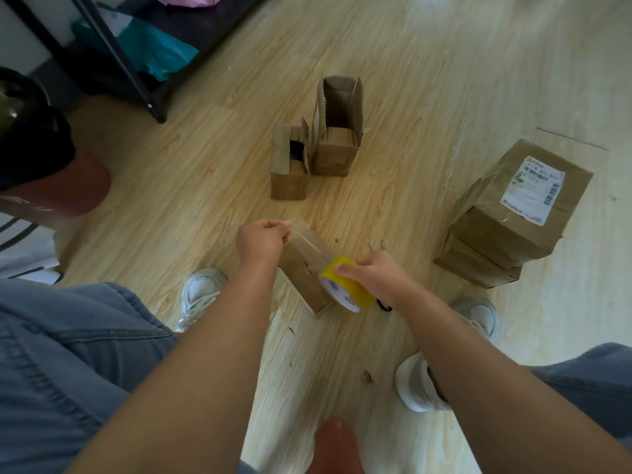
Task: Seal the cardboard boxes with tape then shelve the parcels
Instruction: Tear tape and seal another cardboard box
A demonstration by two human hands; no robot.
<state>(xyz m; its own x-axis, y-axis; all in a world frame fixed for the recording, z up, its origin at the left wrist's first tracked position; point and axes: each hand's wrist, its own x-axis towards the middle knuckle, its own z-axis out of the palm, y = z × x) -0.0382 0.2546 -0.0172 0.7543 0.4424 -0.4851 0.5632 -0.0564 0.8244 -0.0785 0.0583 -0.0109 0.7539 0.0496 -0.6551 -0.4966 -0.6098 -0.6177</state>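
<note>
Two bare hands low over a small cardboard box (304, 265), tipped at a slant on the wooden floor (205, 148) between a pair of white shoes (201, 292). Right hand (372, 275) wrapped over a yellow tape roll (345, 289), thumb and fingers curled round its rim, roll pressed against the near end of the box. Left hand (263, 239) curled into a tight fist and touching the far top corner of the same box; impossible to tell whether anything is pinched inside. Glossy sheen along the box top between fist and roll.

Just beyond the right knuckles, the metal tips of scissors (376, 247), mostly hidden.

Farther out on the floor, two open boxes (290, 165) side by side and touching, flaps up, something dark inside the left one. Off to the right, well apart, a stack of sealed parcels (496, 234), a white shipping label (533, 186) on the top one. At upper left, a black shelf frame (116, 56) with a teal bag (154, 53) on its lowest level.
</note>
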